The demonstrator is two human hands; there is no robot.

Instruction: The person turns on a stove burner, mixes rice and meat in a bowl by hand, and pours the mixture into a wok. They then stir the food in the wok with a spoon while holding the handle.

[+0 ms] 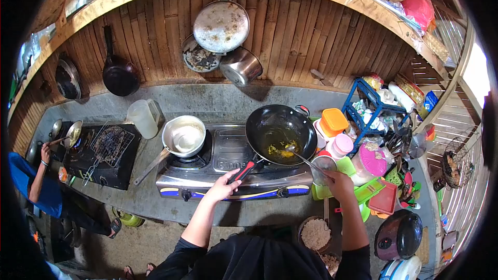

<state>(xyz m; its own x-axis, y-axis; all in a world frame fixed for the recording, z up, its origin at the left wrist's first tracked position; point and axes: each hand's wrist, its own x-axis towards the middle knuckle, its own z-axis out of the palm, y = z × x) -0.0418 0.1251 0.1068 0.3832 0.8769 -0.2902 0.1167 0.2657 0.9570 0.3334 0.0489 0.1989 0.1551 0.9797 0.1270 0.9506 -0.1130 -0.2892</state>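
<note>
Black wok on the right side of the two-burner stove, tilt hard to judge. Yellow food in some liquid at its near side. Left hand closed around the wok's red-and-black handle, thumb and fingers wrapped on it. Handle points near-left. Right hand pinches the handle of a metal utensil; its head rests in the yellow food, exact shape can't tell.

Left burner: light metal saucepan, long handle pointing near-left over the stove edge. Translucent pitcher just left of it, farther back.

Right of wok: orange container, pink-lidded tub, blue rack farther back with mixed items. Near right: bowl of rice, dark rice cooker.

Far wall: round metal lid and metal pot hanging, dark frying pan to their left.

Left edge: another person's hand on the handle of a small pan, beside a wire grill rack.
</note>
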